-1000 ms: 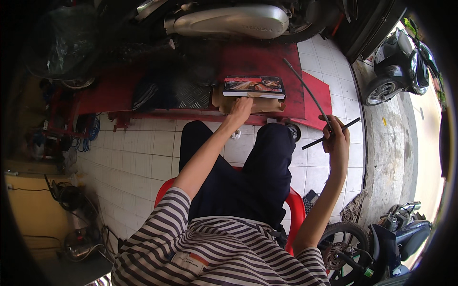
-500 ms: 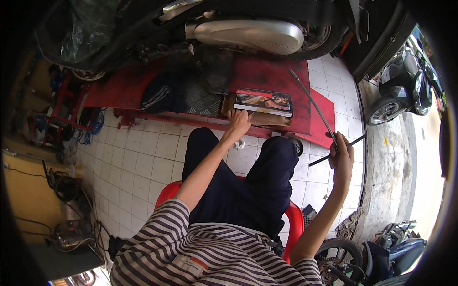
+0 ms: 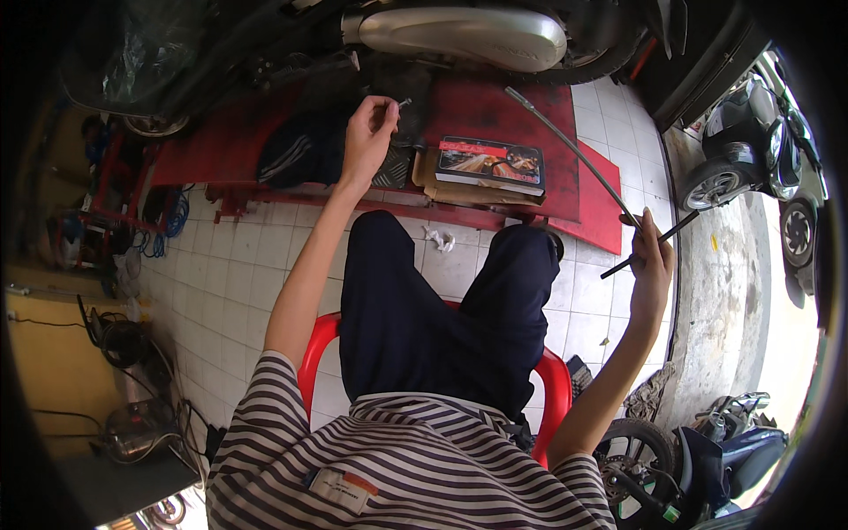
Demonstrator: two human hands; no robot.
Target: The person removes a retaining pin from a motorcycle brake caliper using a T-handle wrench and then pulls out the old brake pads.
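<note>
**Small part lifted, rod held out to the side**

You sat on a red plastic chair, knees apart over the white tiled floor. Your right arm was bent at the elbow and raised beside your right knee, and your right hand was closed around a thin dark rod. The rod's long axis ran on a slant, its lower end toward your knee and its upper end pointing up and away to the right. A long grey cable slanted from near that hand up toward the motorcycle.

Your left arm stretched forward and upward, nearly straight. Your left hand had its fingertips pinched on a small metal part, too small to tell which way it pointed, above the red lift ramp. Half a second before, that hand had rested low at the flat printed box on the ramp; it had since risen and moved left, clear of the box. The right hand had hardly shifted.

Farthest off, the motorcycle's silver muffler lay across the top.
</note>
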